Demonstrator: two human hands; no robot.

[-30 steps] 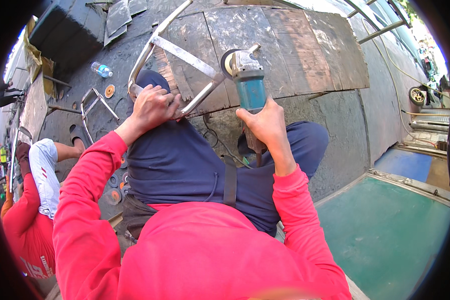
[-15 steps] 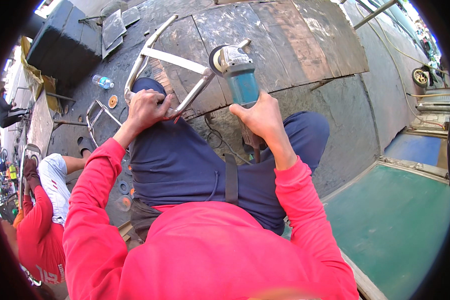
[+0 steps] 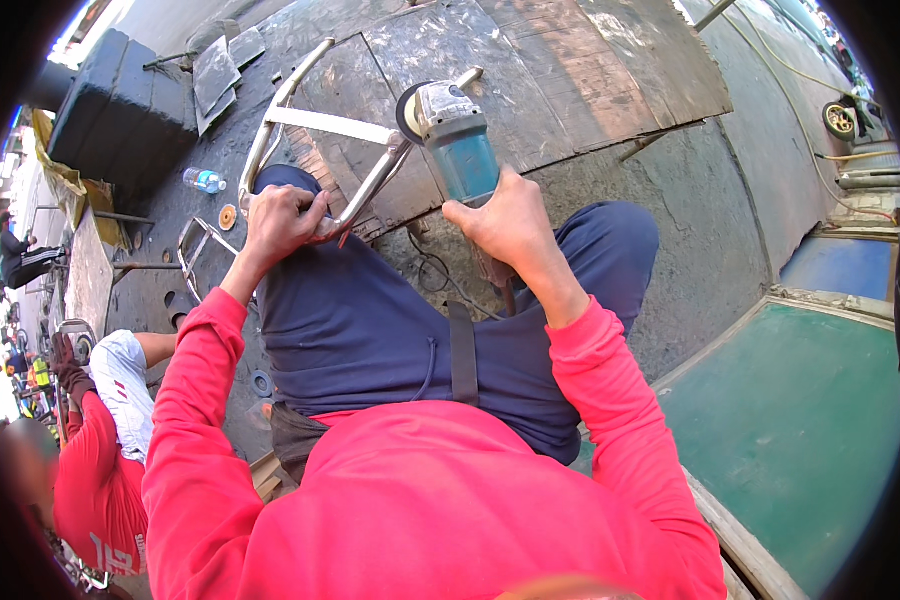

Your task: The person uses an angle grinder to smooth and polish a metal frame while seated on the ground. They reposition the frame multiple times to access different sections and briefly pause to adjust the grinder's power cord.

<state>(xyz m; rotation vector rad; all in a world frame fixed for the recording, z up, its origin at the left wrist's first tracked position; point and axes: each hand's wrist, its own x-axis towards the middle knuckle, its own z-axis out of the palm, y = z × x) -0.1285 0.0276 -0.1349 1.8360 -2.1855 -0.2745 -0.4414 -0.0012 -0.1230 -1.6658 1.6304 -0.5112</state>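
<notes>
Head view: left hand (image 3: 282, 220) grips a metal frame (image 3: 335, 124). Right hand (image 3: 510, 225) clasps a teal grinder (image 3: 465, 158), disc (image 3: 406, 110) near the frame.

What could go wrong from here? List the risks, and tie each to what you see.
1. The grinder is held by the right hand alone, so it might kick if its disc snags the metal frame.
2. The left hand grips that frame without a glove, so a slip or hot debris could injure it.
3. The frame is by the navy trousers at the left knee, so a slipping disc might catch the cloth.
</notes>
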